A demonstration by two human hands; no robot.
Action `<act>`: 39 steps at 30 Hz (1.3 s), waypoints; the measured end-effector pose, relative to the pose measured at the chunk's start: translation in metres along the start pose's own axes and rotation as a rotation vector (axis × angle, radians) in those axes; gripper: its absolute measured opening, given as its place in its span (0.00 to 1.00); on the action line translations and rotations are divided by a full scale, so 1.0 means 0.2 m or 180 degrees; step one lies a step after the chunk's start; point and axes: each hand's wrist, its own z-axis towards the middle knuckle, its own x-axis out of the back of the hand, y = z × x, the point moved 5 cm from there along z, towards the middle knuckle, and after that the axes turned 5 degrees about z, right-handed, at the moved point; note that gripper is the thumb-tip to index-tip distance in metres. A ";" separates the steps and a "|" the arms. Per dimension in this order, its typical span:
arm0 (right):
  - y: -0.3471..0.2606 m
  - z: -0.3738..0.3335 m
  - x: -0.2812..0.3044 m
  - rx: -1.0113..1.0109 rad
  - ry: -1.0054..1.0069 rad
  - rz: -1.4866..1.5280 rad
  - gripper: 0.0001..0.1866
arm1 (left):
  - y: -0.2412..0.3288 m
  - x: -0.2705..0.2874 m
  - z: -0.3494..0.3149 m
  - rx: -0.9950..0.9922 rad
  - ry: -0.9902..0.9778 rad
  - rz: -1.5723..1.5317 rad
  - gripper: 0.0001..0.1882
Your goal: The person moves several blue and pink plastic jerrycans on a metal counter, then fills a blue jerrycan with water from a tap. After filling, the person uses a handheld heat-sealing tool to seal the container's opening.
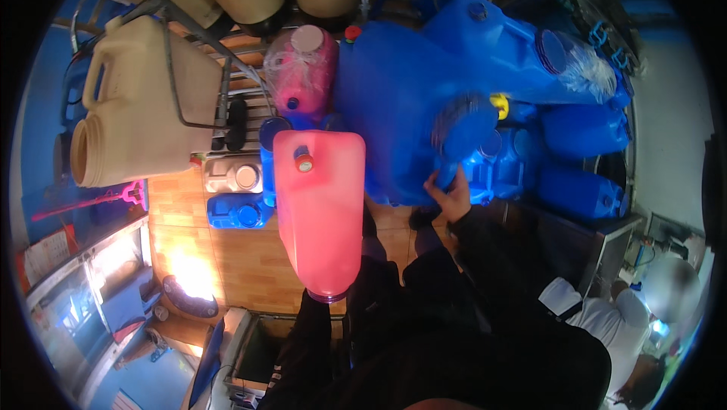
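I have the right hand point(453, 199) at the near edge of the large blue container point(401, 99), its fingers curled round the blue handle point(448, 174) just below the wide round lid point(469, 126). So the container lies directly ahead of that hand, its bulk spreading forward and to the left — and hand and handle are touching. The lid looks blurred to me. The left hand is out of my sight, so I cannot tell whether it is clenched, released or grasping anything.

Left of the right hand, well apart from it, I see the pink container point(322, 213), its small capped spout at the far end and its wide neck toward the wearer's body. Just beyond it stands a plastic-wrapped pink container point(322, 81). Another blue container point(485, 35) lies ahead and to the right of the big one. Over at the left I make out a big beige jug point(170, 88) — and, nearer, a small blue container point(236, 212) on the wood-patterned floor point(242, 262).
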 end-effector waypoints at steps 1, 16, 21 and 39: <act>0.09 -0.09 0.03 -0.0153 0.0020 -0.0091 0.20 | 0.01 -0.01 0.01 -0.0001 0.0017 0.0021 0.19; 0.86 -0.53 0.27 -0.2585 0.0694 0.0553 0.16 | 0.20 -0.10 0.10 -0.0100 0.0186 0.0187 0.19; 1.02 -0.57 0.22 -0.2809 0.1057 0.2353 0.15 | 0.19 0.02 0.01 -0.0052 0.0208 0.0255 0.19; -0.82 -0.75 1.04 -0.1916 0.1991 0.0702 0.11 | 0.76 0.46 0.88 0.0860 -0.0161 0.0812 0.18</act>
